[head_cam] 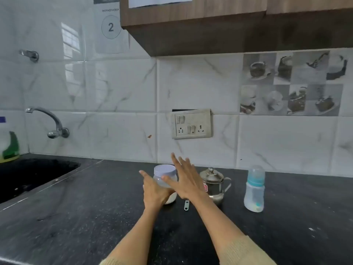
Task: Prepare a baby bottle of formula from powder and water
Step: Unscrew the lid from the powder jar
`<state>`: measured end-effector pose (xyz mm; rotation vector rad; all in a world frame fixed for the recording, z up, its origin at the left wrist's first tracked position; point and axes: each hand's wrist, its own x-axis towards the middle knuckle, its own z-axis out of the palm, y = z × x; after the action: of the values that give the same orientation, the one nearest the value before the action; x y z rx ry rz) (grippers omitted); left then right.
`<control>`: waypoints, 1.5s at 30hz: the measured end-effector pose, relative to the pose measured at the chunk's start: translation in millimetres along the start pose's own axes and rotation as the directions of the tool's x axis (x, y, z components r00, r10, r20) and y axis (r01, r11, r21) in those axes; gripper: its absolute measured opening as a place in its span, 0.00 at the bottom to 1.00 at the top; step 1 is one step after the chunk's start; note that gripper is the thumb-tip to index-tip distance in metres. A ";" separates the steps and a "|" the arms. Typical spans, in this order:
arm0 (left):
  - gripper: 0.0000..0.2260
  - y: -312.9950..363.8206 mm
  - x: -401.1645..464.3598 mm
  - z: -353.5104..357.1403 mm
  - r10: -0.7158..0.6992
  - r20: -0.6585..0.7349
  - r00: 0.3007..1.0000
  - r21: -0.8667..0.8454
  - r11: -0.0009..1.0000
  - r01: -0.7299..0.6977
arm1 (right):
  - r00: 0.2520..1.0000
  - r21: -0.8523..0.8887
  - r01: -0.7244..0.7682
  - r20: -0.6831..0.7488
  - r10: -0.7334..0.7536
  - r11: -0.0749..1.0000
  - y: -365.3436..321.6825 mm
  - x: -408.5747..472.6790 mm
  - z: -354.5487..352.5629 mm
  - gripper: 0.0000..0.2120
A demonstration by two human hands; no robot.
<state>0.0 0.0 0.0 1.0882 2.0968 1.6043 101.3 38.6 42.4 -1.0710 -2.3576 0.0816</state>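
Note:
A clear plastic jar point(165, 176) with a pale lilac lid holds white powder and stands on the dark counter point(95, 207). My left hand point(154, 192) reaches in front of it, fingers spread, and covers its lower part. My right hand point(184, 180) is held flat with its fingers apart, just right of the jar and above the counter, holding nothing. A small scoop point(186, 205) lies on the counter below my right hand. To the right stand a lidded steel jug point(214, 183) and a capped baby bottle point(255, 190) with a teal collar.
A black sink point(28, 175) is set into the counter at the left, with a wall tap point(51, 121) above it and a dish-soap bottle point(8, 146) beside it. A switch and socket plate point(192, 124) sits on the tiled wall. A wooden cabinet point(229, 25) hangs overhead.

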 end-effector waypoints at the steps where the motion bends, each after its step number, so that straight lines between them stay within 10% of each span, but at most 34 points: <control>1: 0.63 -1.6 5.0 3.1 0.020 0.020 1.000 0.001 1.000 -0.020 | 0.998 0.045 -0.018 0.060 0.016 0.999 -1.6 7.3 4.4 0.41; 12: 0.32 -3.0 6.7 7.7 0.131 -0.078 0.988 0.001 0.991 -0.131 | 0.977 0.253 -0.134 0.194 0.085 0.958 -3.5 30.7 16.2 0.35; 28: 0.41 27.8 -149.1 26.8 0.183 0.051 0.982 -0.077 0.981 -0.179 | 0.939 0.385 -0.335 0.212 0.270 0.860 27.4 -106.6 -68.9 0.40; 41: 0.41 27.4 -152.9 24.6 0.214 0.129 0.968 -0.019 0.977 -0.213 | 0.862 -0.152 -0.291 0.386 0.328 0.944 5.0 -80.8 -117.5 0.20; 45: 0.40 26.4 -152.9 25.6 0.221 0.129 0.967 -0.037 0.975 -0.218 | 0.796 -0.271 -0.251 0.488 0.357 0.929 -9.9 -73.0 -126.0 0.35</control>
<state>129.5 -87.6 -17.0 1.4209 1.9251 1.5969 196.7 -40.8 119.2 -1.7088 -2.6847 0.3122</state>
